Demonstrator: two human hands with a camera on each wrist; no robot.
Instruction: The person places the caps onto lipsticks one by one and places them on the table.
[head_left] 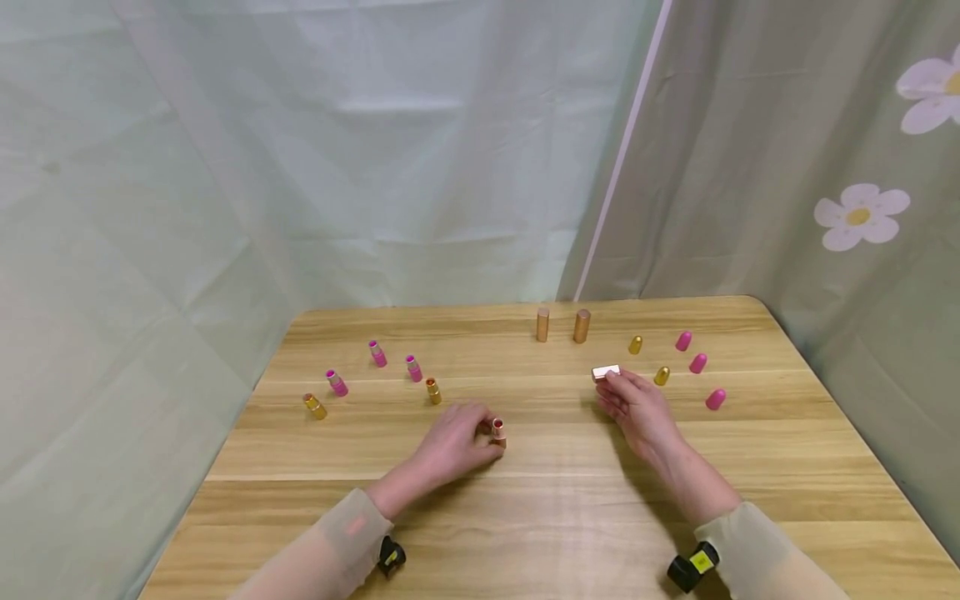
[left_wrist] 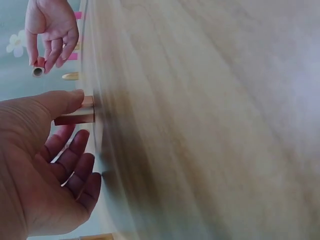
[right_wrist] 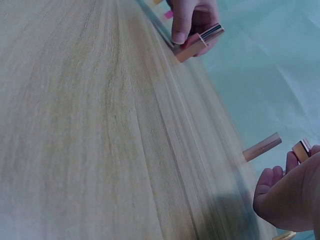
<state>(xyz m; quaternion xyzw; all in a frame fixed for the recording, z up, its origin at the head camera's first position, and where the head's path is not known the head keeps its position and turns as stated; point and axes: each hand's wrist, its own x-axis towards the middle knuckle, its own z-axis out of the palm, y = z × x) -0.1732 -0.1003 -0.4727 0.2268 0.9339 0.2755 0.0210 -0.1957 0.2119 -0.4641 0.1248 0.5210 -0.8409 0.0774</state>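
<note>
My left hand (head_left: 456,443) pinches a rose-gold lipstick tube (head_left: 498,435) between thumb and fingers. The tube is uncapped, its round mouth facing up, and its foot is at the tabletop near the middle. In the left wrist view the thumb lies along the tube (left_wrist: 80,118), with the other fingers curled below it. My right hand (head_left: 641,414), raised over the table farther right, holds a rose-gold lipstick cap (head_left: 606,373) by thumb and fingers. The cap lies sideways, its hollow end turned toward the left hand, as the left wrist view shows.
On the left stand several uncapped tubes, some pink (head_left: 414,369), others gold (head_left: 315,407). Two copper-coloured cylinders (head_left: 582,326) stand at the back edge. Beyond the right hand are bullet-shaped pieces, pink (head_left: 716,399) and gold (head_left: 636,345). A curtain (head_left: 450,208) hangs behind the wooden table (head_left: 555,533).
</note>
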